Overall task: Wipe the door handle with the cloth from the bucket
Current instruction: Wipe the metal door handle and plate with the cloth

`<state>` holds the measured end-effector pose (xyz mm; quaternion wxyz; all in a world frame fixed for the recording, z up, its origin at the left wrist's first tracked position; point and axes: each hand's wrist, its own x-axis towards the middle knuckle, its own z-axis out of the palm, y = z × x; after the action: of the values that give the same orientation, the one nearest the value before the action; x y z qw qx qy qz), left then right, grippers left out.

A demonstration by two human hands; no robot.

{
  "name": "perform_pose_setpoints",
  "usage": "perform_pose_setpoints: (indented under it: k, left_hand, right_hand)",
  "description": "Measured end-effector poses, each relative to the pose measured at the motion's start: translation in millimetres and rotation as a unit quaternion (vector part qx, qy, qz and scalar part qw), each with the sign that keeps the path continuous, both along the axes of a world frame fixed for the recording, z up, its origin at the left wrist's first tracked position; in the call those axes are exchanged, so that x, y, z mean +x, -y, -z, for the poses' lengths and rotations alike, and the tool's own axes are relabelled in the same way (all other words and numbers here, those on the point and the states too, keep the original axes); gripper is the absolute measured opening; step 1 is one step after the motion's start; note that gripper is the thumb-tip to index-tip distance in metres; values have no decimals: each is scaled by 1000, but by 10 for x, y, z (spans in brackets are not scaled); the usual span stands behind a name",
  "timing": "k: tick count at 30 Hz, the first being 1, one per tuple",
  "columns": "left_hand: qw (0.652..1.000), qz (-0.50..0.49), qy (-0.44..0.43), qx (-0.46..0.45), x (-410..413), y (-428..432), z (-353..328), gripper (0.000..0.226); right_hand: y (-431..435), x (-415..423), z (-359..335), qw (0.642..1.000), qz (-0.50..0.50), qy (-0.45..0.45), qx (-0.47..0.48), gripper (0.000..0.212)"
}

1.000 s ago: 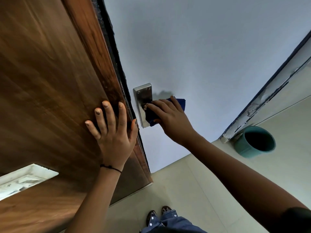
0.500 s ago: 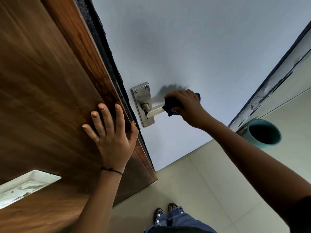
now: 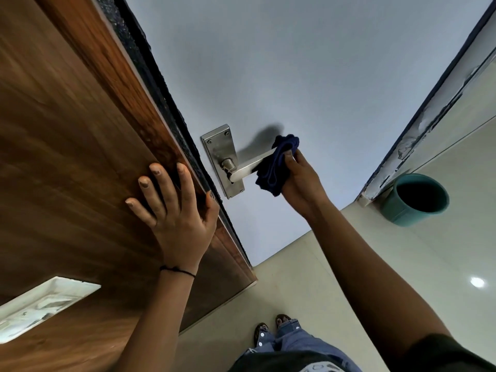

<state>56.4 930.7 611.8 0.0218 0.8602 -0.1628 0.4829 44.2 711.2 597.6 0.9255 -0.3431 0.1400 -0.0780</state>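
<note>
A steel lever door handle (image 3: pixel 245 169) on its steel backplate (image 3: pixel 218 149) is fixed to the pale grey door face (image 3: pixel 308 76). My right hand (image 3: pixel 302 183) grips a dark blue cloth (image 3: pixel 276 166) bunched around the outer end of the lever. The inner part of the lever and its round hub are bare. My left hand (image 3: pixel 174 208) lies flat with spread fingers on the brown wooden panel (image 3: pixel 67 146) beside the door's dark edge. A teal bucket (image 3: pixel 414 200) stands on the floor at the right, its inside dark.
Pale floor tiles (image 3: pixel 295 277) run below the door. A chipped white door frame (image 3: pixel 429 116) rises just behind the bucket. A white fixture (image 3: pixel 40 304) is set in the wooden panel at lower left. My feet and jeans (image 3: pixel 279 336) show at the bottom.
My right hand slid the cloth from the backplate outward along the lever to its end. The left hand stayed pressed on the wood.
</note>
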Motion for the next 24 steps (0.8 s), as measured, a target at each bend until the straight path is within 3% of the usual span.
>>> perform_pose_setpoints:
  k: [5,10,17,20,24]
  left_hand:
    - [1000,3,-2,-4,-4,2,7,86]
    - [1000,-1,-6,3,-17,6,-6,88]
    - [1000,-1,-8,3,-6,17,-5,88]
    - [1000,-1,-11,3,-5,16,-8,89]
    - [1000,-6,-14,1,-18,14,-6,89]
  right_hand:
    - [-365,29,-1,987,21,22,159,81]
    - [-735,-41,-30,989,-13,-20,143,42]
    - [-915,-50,63,988,-12,-41,151,43]
    - [-938,-66,77,994,9,-56,92,46]
    - [-1001,-77,144,983,39,-99,-148,46]
